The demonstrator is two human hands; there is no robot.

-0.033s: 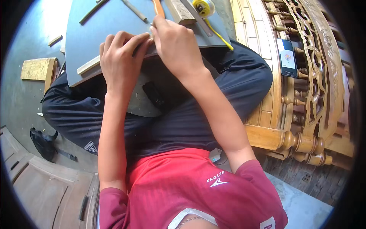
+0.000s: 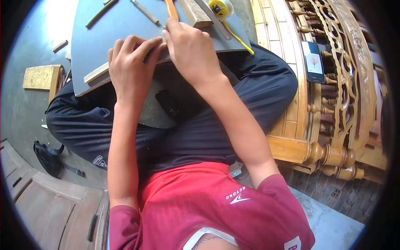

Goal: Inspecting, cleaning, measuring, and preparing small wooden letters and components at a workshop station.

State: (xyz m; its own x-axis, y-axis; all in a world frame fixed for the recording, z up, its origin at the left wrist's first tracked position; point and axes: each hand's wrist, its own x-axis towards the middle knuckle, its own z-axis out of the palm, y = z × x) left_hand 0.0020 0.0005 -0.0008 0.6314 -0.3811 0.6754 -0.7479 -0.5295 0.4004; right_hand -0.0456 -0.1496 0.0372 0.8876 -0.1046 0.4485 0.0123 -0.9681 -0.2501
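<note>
My left hand (image 2: 131, 62) is closed over a pale wooden strip (image 2: 96, 74), pinned along the near edge of a grey-blue board (image 2: 121, 29) across my lap. Its thumb and forefinger pinch close to the strip's right part, which the fingers hide. Touching those fingertips, my right hand (image 2: 191, 50) is closed with its knuckles up; what lies inside its grip is hidden. An orange handle (image 2: 171, 9) runs away from its knuckles toward the far edge, and I cannot tell whether the hand holds it.
On the board lie thin sticks (image 2: 145, 11), a wood block (image 2: 196, 14), a flat metal strip (image 2: 213, 18) and a yellow tape roll (image 2: 221, 8). A phone (image 2: 313, 62) rests on the carved wooden bench (image 2: 287, 143) at right. Left are a wood piece (image 2: 39, 78) and black bag (image 2: 48, 158).
</note>
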